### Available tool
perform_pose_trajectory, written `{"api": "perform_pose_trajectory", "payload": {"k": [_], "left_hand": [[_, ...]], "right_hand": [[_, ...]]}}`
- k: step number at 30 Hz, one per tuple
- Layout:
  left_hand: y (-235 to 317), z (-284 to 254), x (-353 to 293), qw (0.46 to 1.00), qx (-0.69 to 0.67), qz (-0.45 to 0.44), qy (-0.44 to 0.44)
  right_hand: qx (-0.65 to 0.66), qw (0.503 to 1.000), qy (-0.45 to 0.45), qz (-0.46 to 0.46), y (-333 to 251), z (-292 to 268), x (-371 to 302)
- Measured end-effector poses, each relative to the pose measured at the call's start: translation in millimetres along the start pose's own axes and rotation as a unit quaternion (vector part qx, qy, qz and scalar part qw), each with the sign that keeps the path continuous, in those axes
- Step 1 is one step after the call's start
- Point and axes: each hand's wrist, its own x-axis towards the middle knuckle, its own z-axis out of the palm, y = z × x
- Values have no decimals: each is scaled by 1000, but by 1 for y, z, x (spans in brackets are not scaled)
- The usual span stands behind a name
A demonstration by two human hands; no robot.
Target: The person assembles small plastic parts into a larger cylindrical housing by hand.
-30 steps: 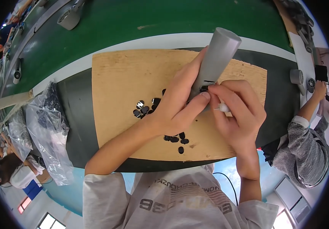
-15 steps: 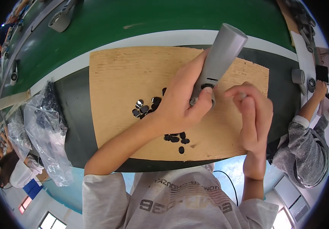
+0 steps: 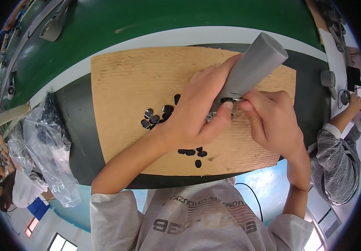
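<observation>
My left hand (image 3: 195, 111) is wrapped around a grey tapered plastic housing (image 3: 261, 58), shaped like a hollow handle, tilted with its wide end up and to the right. The left thumb presses beside a small black oval piece (image 3: 226, 100) at the housing's lower part. My right hand (image 3: 277, 119) is closed in a pinch right against that piece. A thin light-coloured bit shows at its fingertips, too small to name. Left of my left wrist lie several loose black oval pieces (image 3: 167, 109), some shiny; more black pieces (image 3: 198, 163) lie below my forearm.
A cardboard sheet (image 3: 126, 79) covers the dark work surface under my hands. Clear plastic bags (image 3: 48, 142) lie at the left. Beyond runs a green belt (image 3: 159, 21) bearing a grey part (image 3: 51, 30). A co-worker's sleeve (image 3: 335, 163) and another grey part (image 3: 327, 78) are at the right.
My right hand has moved left and up, bringing its fingertips against the black piece on the housing. The housing has shifted slightly right and leans more. The grey part on the belt appears farther left.
</observation>
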Motion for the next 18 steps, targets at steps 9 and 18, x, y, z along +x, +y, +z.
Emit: {"api": "perform_pose_trajectory", "payload": {"k": [9,18], "left_hand": [[8,-4,0,991,-97,-89,5],[20,-11,15,945,-245,-216,13]], "right_hand": [[84,993,82,-30,10,4,0],[289,936,160,125,5,23,4]]}}
